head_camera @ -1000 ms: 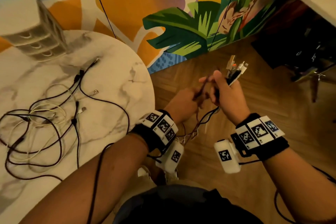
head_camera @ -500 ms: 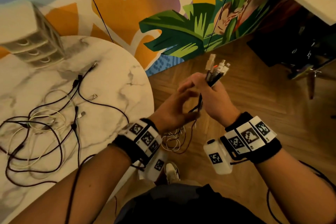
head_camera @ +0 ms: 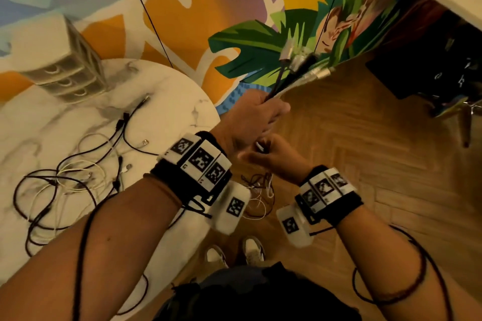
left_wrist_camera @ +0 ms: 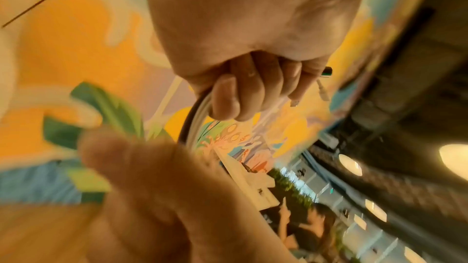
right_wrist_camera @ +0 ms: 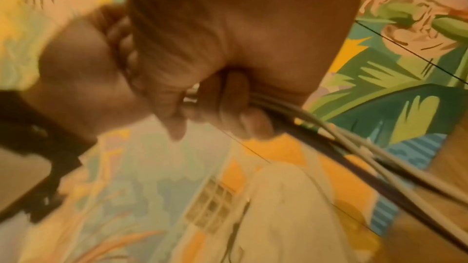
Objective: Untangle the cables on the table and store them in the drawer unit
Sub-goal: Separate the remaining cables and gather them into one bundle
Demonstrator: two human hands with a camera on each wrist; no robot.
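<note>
My left hand [head_camera: 250, 117] is raised over the floor and grips a bundle of black and white cables [head_camera: 283, 81] just below their plug ends [head_camera: 300, 60]. Just below it, my right hand [head_camera: 271, 156] curls round the same bundle. The slack hangs in loops [head_camera: 258, 190] under my wrists. In the left wrist view my left hand's fingers [left_wrist_camera: 240, 91] wrap the cables [left_wrist_camera: 192, 123]. The right wrist view shows my right hand's fingers [right_wrist_camera: 228, 97] closed on the strands [right_wrist_camera: 354, 147]. A tangle of black and white cables [head_camera: 73, 177] lies on the marble table [head_camera: 169, 112].
The small drawer unit [head_camera: 65, 65] stands at the table's far left, its drawers closed. A painted wall runs behind the table. Wooden floor lies to the right, with dark furniture [head_camera: 430, 60] at the far right. My shoes [head_camera: 250, 253] show below the hands.
The bundle's plug ends passed from my right hand to my left, which lifted them higher. My right hand has dropped lower on the same cables.
</note>
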